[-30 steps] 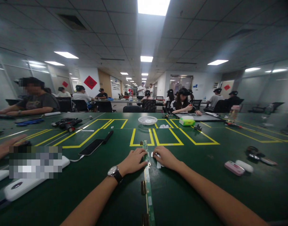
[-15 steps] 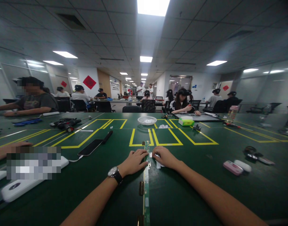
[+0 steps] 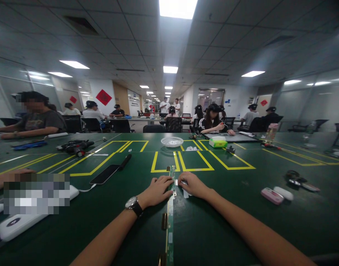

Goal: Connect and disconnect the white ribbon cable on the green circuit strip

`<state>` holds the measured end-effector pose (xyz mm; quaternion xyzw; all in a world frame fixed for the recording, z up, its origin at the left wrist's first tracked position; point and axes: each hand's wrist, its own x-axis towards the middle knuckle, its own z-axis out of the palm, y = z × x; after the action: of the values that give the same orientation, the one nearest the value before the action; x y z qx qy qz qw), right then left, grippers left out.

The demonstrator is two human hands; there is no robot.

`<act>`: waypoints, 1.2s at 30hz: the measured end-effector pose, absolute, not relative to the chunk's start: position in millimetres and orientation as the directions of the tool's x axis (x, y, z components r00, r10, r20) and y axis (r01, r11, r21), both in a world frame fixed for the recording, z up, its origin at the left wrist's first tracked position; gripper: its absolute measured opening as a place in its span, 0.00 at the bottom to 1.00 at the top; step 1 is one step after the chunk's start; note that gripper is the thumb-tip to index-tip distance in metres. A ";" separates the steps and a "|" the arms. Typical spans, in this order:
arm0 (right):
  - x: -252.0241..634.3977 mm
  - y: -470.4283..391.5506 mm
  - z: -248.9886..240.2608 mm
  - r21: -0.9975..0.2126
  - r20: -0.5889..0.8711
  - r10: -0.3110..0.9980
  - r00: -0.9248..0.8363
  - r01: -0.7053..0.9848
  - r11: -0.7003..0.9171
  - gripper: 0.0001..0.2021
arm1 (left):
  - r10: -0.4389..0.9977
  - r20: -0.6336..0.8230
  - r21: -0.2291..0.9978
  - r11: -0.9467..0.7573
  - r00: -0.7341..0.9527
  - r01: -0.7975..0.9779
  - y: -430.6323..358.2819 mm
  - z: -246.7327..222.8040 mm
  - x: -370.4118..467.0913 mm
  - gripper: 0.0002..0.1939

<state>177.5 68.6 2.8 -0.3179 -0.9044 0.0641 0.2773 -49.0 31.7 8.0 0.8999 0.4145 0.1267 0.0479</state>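
A long, narrow green circuit board strip (image 3: 171, 218) runs away from me along the table, with copper-coloured flex tabs (image 3: 164, 221) on its left edge. My left hand (image 3: 157, 191), wearing a watch, lies palm down with its fingers spread; its fingertips and thumb touch the strip's left side near the far end. Across from it, my right hand (image 3: 195, 184) is closed, fingertips pinched together beside a small silvery tab (image 3: 176, 182) at the strip's right edge. What those fingers hold is hidden. A white piece, perhaps paper, (image 3: 186, 193) pokes out below the right hand.
A white plastic basket (image 3: 172, 142) stands ahead on the green table with yellow tape outlines. Left are a phone (image 3: 105, 174), a white power bank (image 3: 11, 224) and a neighbour's hand (image 3: 9, 178). Right lie a pink case (image 3: 271, 195) and a green tissue pack (image 3: 218, 142).
Both hands stay at the same place on the strip, with hardly any finger movement. The whole view has shifted slightly.
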 end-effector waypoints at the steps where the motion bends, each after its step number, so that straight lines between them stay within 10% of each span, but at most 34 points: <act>1: 177.6 68.5 2.9 -0.290 0.462 0.610 -0.644 0.540 0.790 0.05 | 0.757 0.190 0.189 -0.653 0.625 0.733 31.5 8.0 -48.8 0.23; 36: 182.5 67.3 7.0 -0.283 0.516 0.554 -0.653 0.480 0.830 0.08 | 0.740 0.146 0.200 -0.673 0.657 0.713 31.9 11.4 -48.6 0.25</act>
<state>182.5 67.3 7.0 -0.2852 -0.9071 0.0608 0.3035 -48.6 31.9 11.4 0.9081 0.3998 0.1081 0.0625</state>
